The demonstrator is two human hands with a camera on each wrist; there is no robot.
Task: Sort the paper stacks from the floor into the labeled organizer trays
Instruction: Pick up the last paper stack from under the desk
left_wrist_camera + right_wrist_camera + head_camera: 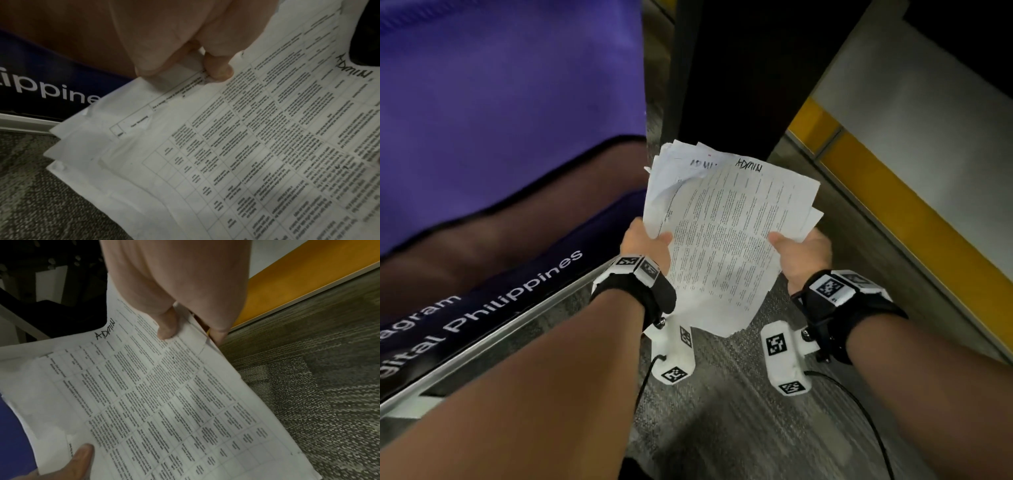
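**Both hands hold an "ADMIN" paper stack above the carpet**

The left hand (643,240) grips the near left edge of the paper stack (726,240), its thumb (218,68) pressed on the top sheet and its fingers curled beneath. The right hand (803,255) pinches the opposite edge, thumb (167,326) on top of the printed page and the other fingers under the sheets. The stack hangs between the two hands, tilted, lifted clear of the grey carpet floor (739,411) below the wrists. Its sheets are loosely fanned and not squared up; corners stick out past the left hand's side. The top sheet carries a printed table of small text, with "ADMIN" handwritten near the edge farthest from the hands; a second sheet behind it shows the same word partly.

Left of the left hand lies a dark blue banner (493,308) with white lettering. Beyond the right hand runs a yellow strip (893,205) along the wall base.
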